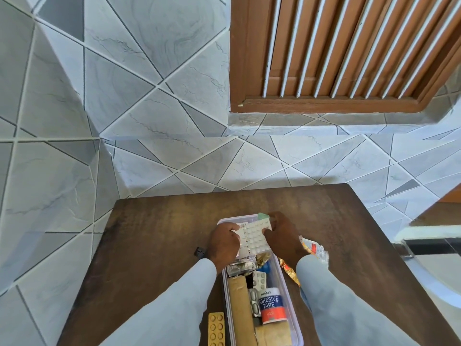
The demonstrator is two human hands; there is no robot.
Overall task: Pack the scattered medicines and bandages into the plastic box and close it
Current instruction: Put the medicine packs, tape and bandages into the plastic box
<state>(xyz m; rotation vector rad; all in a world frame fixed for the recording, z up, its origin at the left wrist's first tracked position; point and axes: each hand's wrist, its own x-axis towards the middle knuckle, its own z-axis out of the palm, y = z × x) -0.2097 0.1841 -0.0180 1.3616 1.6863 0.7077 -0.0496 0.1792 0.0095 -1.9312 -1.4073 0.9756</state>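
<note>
A clear plastic box (294,318) lies lengthwise on the dark wooden table (154,233). Inside it I see a roll of adhesive tape (272,305), a brown bandage roll (239,308), foil pill strips (242,267) and a white blister (259,278). My left hand (224,242) and my right hand (283,233) together hold white tablet strips (254,236) over the far end of the box. A yellow blister pack (216,329) lies on the table left of the box. Crumpled gold and clear wrappers (313,248) lie right of it, partly hidden by my right sleeve.
A small black object (198,251) rests on the table beside my left wrist. The table stands against a tiled wall below a brown slatted window (349,58). A white ledge (429,233) is to the right.
</note>
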